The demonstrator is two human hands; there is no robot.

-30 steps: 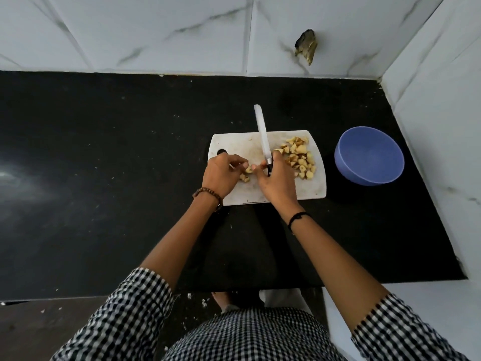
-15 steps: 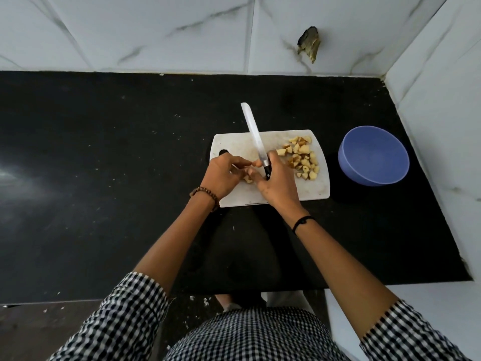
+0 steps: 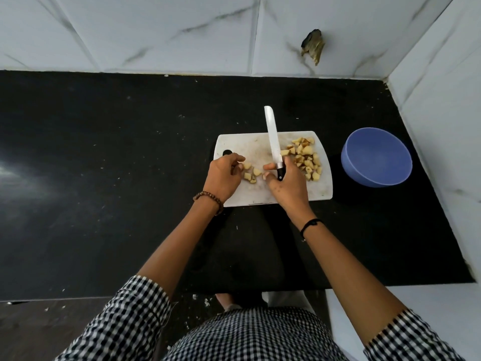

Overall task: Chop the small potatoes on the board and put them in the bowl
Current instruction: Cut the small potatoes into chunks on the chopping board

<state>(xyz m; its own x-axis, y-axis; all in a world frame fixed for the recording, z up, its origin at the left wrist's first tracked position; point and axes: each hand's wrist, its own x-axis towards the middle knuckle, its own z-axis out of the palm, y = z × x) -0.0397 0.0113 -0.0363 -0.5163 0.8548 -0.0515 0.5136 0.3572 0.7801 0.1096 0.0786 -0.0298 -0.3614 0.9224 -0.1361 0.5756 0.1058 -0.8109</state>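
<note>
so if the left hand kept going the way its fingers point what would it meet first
Likely the loose potato pieces just beyond the left hand, before the right hand holding the knife.

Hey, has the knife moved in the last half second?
Yes. The knife, gripped by the right hand, has swung its tip to the right across the cutting board. It leaned left before and now lies just beside the chopped potato pile.

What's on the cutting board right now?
A pile of potato pieces at its right, a few loose pieces by the left hand, and the knife held over it by the right hand. Whatever lies under the hands is hidden.
</note>
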